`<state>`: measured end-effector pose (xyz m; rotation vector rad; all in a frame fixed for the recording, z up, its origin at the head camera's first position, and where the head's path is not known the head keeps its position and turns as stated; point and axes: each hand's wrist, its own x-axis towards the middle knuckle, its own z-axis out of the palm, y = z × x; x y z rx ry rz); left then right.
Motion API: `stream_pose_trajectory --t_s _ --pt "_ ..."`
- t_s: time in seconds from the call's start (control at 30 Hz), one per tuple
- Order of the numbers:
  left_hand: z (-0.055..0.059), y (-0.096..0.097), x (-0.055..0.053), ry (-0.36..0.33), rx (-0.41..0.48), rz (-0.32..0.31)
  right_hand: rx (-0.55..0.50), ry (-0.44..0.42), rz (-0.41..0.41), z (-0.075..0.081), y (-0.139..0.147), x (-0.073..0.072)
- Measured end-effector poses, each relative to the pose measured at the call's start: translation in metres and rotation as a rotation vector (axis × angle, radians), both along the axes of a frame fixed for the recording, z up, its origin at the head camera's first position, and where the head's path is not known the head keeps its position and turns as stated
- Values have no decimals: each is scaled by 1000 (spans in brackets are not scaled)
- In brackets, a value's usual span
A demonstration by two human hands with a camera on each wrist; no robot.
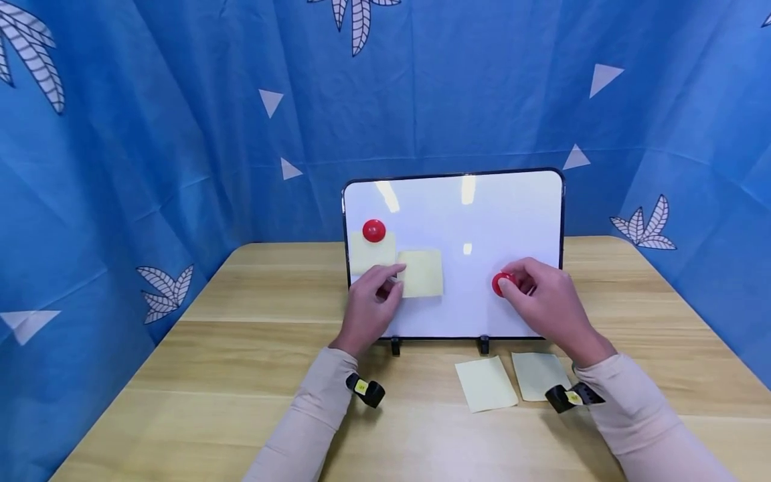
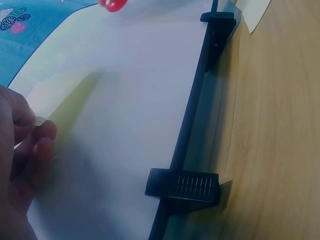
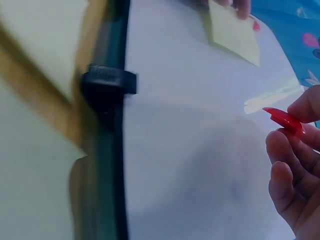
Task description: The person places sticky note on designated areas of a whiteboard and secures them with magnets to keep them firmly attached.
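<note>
A whiteboard with a black frame stands on the table. My left hand pinches a pale yellow paper note by its left edge, in front of the board; in the right wrist view this note tilts away from the surface. Between the thumb and fingers of my right hand is a round red magnet, held off the board in the right wrist view. Another red magnet sits over the top of a second yellow note at the board's left, partly behind my left hand.
Two more paper notes lie on the wooden table before the board: one note nearer the middle, the other note beside my right wrist. Black feet hold the board's lower edge. Blue curtain hangs behind and at both sides.
</note>
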<state>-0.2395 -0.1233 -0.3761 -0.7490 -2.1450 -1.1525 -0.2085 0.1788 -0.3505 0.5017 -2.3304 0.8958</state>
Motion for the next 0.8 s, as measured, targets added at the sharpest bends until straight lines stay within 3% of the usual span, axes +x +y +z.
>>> stream_pose_trajectory --t_s 0.27,0.47,0.8 --pt "6 1 -2 80 9 51 -52 -12 -11 12 -7 -5" --pt "9 3 -5 70 8 106 -88 -31 6 16 -11 -4" --pt "12 3 -5 51 49 117 -101 -58 15 20 -15 -7"
